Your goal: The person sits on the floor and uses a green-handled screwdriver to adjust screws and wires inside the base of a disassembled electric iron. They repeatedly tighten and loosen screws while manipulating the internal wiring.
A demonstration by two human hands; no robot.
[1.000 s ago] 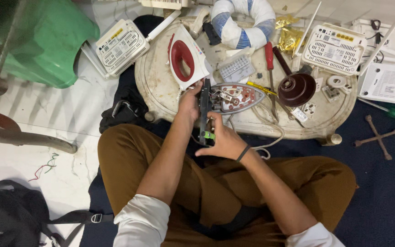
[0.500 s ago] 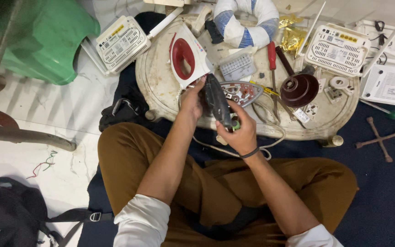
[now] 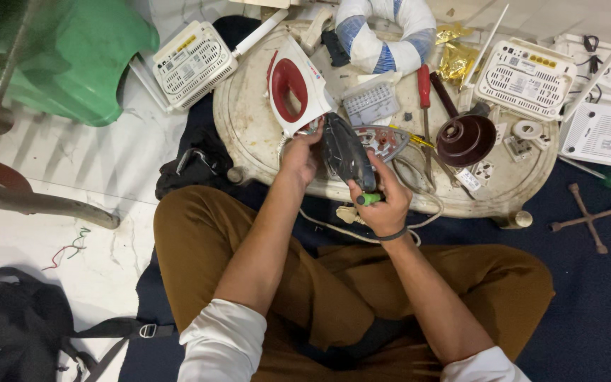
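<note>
- Left hand (image 3: 300,157) grips the upper end of a dark iron body part (image 3: 344,150), fingers curled on it.
- Right hand (image 3: 385,203) clamps the part's lower end, fingers closed around it and a green-tipped tool (image 3: 368,199).
- Part held tilted over the near edge of the round white tray table (image 3: 249,127).
- Metal soleplate (image 3: 383,140) lies on the table just behind the part.
- Red-and-white iron shell (image 3: 293,93) sits toward the table's left edge.
- Red-handled screwdriver (image 3: 424,92) and dark round knob (image 3: 465,138) lie right of centre; white cord (image 3: 334,228) hangs below the near edge.
</note>
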